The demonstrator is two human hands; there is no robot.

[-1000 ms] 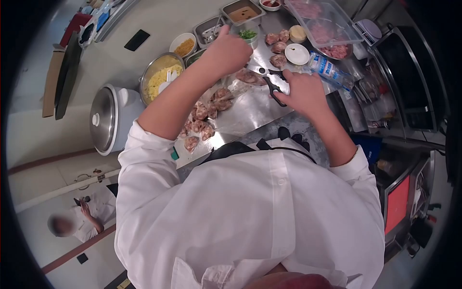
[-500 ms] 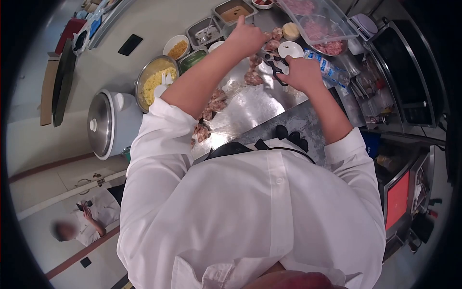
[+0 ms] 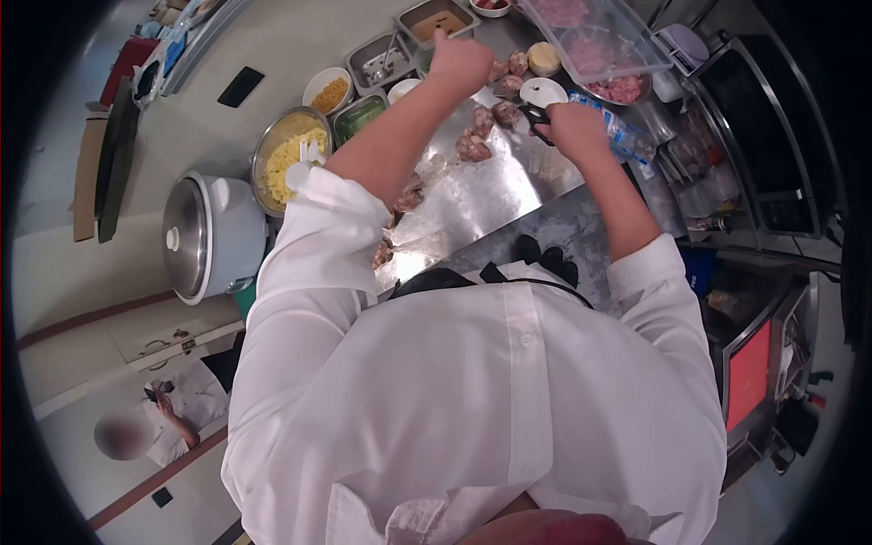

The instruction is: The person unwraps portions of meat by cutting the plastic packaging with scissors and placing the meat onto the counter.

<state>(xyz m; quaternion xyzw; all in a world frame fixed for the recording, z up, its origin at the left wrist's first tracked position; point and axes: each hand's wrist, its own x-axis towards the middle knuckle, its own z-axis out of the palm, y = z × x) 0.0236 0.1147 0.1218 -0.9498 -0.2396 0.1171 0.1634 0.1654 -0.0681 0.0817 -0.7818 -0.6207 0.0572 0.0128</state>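
Observation:
My right hand (image 3: 579, 133) is closed around the black handles of scissors (image 3: 537, 120); their blades are hard to make out. My left hand (image 3: 461, 67) is over the far side of the metal counter, fingers curled, and what they grip is hidden. Close to its fingertips sit small lumps of raw meat (image 3: 510, 84) that look wrapped in clear film. Between the two hands lies another meat lump (image 3: 505, 113), left of the scissors, with a larger lump (image 3: 472, 147) nearer me. More meat pieces (image 3: 409, 195) are partly covered by my left forearm.
Left stand a bowl of yellow food (image 3: 289, 162), a rice cooker (image 3: 186, 238) and metal trays (image 3: 380, 65). At right are a white dish (image 3: 545, 91), a round pale stack (image 3: 544, 59), a clear tub (image 3: 595, 41) over minced meat (image 3: 621, 89) and a plastic packet (image 3: 627, 136). Another person (image 3: 186, 409) stands far left.
My left hand has shifted slightly left, away from the scissors. My right hand has turned, so less of the scissors shows. A meat lump now shows on the counter between my hands.

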